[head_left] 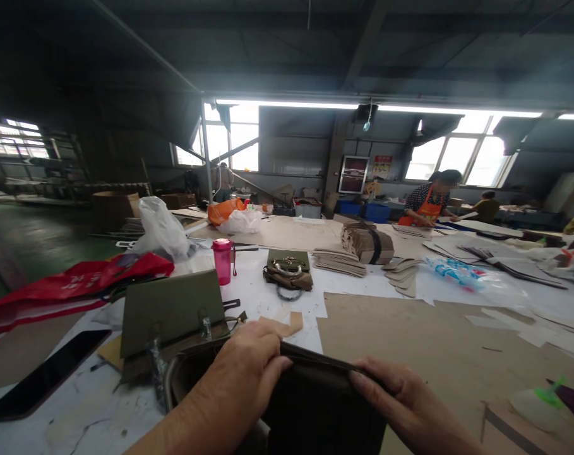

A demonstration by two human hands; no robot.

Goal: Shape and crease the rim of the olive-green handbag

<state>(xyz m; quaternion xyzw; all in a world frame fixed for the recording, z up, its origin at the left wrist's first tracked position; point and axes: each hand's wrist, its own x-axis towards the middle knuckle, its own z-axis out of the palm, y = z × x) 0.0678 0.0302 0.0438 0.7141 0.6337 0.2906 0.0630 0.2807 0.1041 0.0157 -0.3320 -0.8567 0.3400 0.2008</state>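
Both my hands grip the top edge of a dark flat bag piece (315, 404) at the near edge of the table. My left hand (242, 373) has its fingers curled over the left part of that edge. My right hand (400, 395) pinches the right part, fingers closed on it. Just left of my left hand stands an olive-green bag (173, 309) with metal clasps and a curved handle. A small tan cardboard scrap (287, 325) lies beyond my left hand.
A pink bottle (222, 260), a second olive bag with a metal handle (289, 268), stacks of brown cardboard pieces (367, 243), a red plastic bag (73, 284) and a black phone (45, 379) lie on the white table (268, 291). A person in an orange apron (429, 199) works at the far right.
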